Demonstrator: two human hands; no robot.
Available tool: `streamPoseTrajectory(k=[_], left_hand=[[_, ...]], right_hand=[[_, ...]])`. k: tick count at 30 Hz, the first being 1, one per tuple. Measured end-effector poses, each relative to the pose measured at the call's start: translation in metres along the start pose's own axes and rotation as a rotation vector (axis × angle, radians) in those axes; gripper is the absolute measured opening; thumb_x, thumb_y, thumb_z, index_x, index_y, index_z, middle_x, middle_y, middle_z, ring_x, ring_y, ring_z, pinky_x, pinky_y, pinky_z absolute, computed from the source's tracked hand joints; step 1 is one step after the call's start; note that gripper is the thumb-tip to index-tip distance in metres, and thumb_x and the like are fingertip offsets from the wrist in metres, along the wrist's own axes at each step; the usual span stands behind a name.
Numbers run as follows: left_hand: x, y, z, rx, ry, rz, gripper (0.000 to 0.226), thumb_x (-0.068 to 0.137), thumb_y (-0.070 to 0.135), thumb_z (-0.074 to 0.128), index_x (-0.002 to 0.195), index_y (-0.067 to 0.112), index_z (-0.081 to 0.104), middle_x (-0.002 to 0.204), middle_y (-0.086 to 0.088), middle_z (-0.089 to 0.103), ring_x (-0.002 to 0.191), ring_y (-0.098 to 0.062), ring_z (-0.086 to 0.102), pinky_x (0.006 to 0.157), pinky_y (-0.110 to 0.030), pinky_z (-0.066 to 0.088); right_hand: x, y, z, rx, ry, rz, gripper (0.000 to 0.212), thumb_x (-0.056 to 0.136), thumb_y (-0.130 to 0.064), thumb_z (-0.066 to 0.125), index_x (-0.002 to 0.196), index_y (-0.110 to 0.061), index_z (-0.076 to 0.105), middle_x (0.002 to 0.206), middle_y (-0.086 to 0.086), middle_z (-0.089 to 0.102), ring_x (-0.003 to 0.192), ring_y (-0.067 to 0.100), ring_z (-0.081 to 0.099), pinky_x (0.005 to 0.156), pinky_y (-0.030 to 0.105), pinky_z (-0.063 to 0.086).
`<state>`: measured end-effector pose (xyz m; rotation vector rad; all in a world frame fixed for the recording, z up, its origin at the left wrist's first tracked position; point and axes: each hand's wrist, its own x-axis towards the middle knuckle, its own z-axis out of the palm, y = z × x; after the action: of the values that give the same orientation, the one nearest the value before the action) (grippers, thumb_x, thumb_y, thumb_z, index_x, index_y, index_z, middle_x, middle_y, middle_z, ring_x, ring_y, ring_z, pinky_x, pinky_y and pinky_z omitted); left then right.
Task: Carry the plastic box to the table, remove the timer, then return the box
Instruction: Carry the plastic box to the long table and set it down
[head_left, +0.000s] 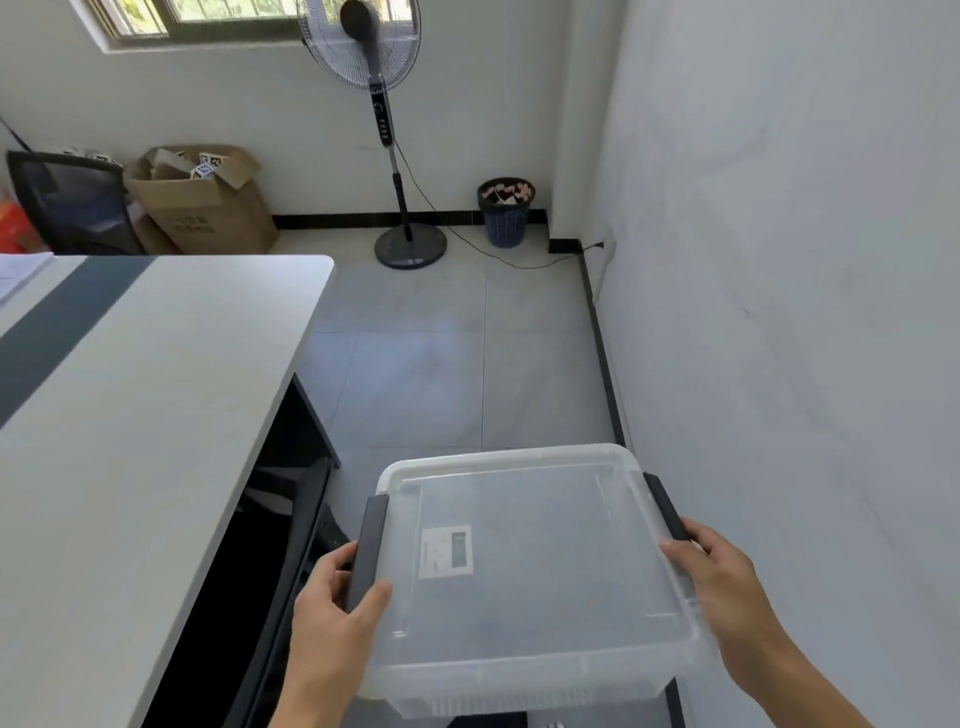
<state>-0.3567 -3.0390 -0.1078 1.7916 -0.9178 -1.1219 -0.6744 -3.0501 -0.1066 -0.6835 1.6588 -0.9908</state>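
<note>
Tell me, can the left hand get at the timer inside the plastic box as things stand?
Probably not yet. The left hand grips the box's black side latch, the right hand holds the other side, and the clear lid is shut over the plastic box. Set it on the table first.

A clear lidded box (530, 566) was held above the floor (441, 374), gripped at its dark side latches by the left hand (332, 597) and the right hand (722, 577). The table (130, 395) was seen just to its left, a fan (384, 130) and a bin (505, 212) by the far wall.
</note>
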Motion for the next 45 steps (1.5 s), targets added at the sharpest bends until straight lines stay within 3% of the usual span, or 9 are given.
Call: streamPoseTrajectory(k=[5, 11, 18, 23, 27, 32, 36, 40, 45], left_hand=[[0.119, 0.083, 0.025, 0.005, -0.027, 0.038, 0.043, 0.079, 0.0, 0.067, 0.118, 0.013, 0.056, 0.087, -0.009, 0.07, 0.08, -0.025, 0.068, 0.066, -0.032, 0.053], [0.246, 0.161, 0.071, 0.032, -0.071, 0.076, 0.04, 0.08, 0.007, 0.067, 0.116, 0.021, 0.055, 0.087, -0.005, 0.069, 0.08, -0.023, 0.068, 0.071, -0.038, 0.058], [0.39, 0.206, 0.138, 0.011, -0.009, -0.017, 0.043, 0.081, 0.006, 0.067, 0.12, 0.018, 0.054, 0.089, -0.008, 0.07, 0.081, -0.024, 0.068, 0.064, -0.027, 0.053], [0.476, 0.258, 0.159, -0.021, 0.125, -0.026, 0.042, 0.081, 0.006, 0.068, 0.118, 0.02, 0.054, 0.091, -0.007, 0.069, 0.083, -0.023, 0.066, 0.063, -0.026, 0.05], [0.529, 0.275, 0.148, -0.069, 0.286, -0.064, 0.04, 0.08, 0.006, 0.068, 0.112, 0.025, 0.054, 0.089, -0.003, 0.069, 0.083, -0.022, 0.066, 0.068, -0.03, 0.051], [0.614, 0.275, 0.119, -0.098, 0.432, -0.145, 0.04, 0.077, 0.001, 0.07, 0.111, 0.018, 0.057, 0.083, -0.006, 0.071, 0.081, -0.025, 0.067, 0.071, -0.035, 0.051], [0.693, 0.282, 0.08, -0.127, 0.496, -0.177, 0.038, 0.078, -0.001, 0.069, 0.112, 0.012, 0.059, 0.078, -0.014, 0.07, 0.072, -0.027, 0.064, 0.065, -0.032, 0.049], [0.767, 0.305, 0.039, -0.159, 0.547, -0.178, 0.037, 0.078, -0.002, 0.067, 0.113, 0.009, 0.059, 0.079, -0.015, 0.071, 0.073, -0.029, 0.063, 0.07, -0.036, 0.05], [0.831, 0.333, 0.006, -0.179, 0.594, -0.153, 0.037, 0.078, 0.0, 0.069, 0.111, 0.012, 0.058, 0.084, -0.011, 0.071, 0.072, -0.018, 0.064, 0.056, -0.009, 0.049]], right_hand=[[0.092, -0.091, 0.04, 0.009, 0.029, -0.028, 0.021, 0.091, -0.011, 0.054, 0.108, -0.016, 0.066, 0.092, 0.007, 0.073, 0.079, 0.023, 0.068, 0.062, 0.032, 0.048], [0.207, -0.17, 0.069, 0.045, 0.04, -0.056, 0.018, 0.092, -0.013, 0.053, 0.103, -0.021, 0.065, 0.093, 0.004, 0.071, 0.079, 0.02, 0.067, 0.06, 0.029, 0.046], [0.39, -0.239, 0.104, 0.008, -0.032, -0.015, 0.031, 0.092, -0.018, 0.054, 0.122, -0.014, 0.059, 0.103, 0.006, 0.07, 0.088, 0.023, 0.067, 0.065, 0.032, 0.049], [0.508, -0.322, 0.151, -0.087, -0.155, -0.042, 0.029, 0.092, -0.015, 0.054, 0.12, -0.011, 0.059, 0.098, 0.008, 0.069, 0.082, 0.021, 0.065, 0.061, 0.031, 0.046], [0.579, -0.384, 0.218, -0.172, -0.284, -0.082, 0.022, 0.09, -0.013, 0.056, 0.111, -0.015, 0.063, 0.095, 0.009, 0.07, 0.084, 0.027, 0.066, 0.081, 0.046, 0.053], [0.646, -0.423, 0.324, -0.224, -0.399, -0.098, 0.019, 0.089, -0.009, 0.056, 0.104, -0.017, 0.065, 0.092, 0.006, 0.07, 0.078, 0.022, 0.065, 0.066, 0.031, 0.049], [0.686, -0.443, 0.407, -0.223, -0.421, -0.052, 0.02, 0.089, -0.006, 0.056, 0.106, -0.012, 0.065, 0.089, 0.009, 0.07, 0.074, 0.023, 0.063, 0.065, 0.034, 0.049], [0.724, -0.486, 0.488, -0.241, -0.479, -0.05, 0.022, 0.089, -0.004, 0.055, 0.108, -0.011, 0.063, 0.088, 0.007, 0.069, 0.074, 0.02, 0.062, 0.065, 0.032, 0.048], [0.77, -0.538, 0.57, -0.278, -0.562, -0.076, 0.026, 0.089, -0.006, 0.055, 0.115, -0.01, 0.06, 0.094, 0.011, 0.069, 0.077, 0.024, 0.063, 0.066, 0.036, 0.049]])
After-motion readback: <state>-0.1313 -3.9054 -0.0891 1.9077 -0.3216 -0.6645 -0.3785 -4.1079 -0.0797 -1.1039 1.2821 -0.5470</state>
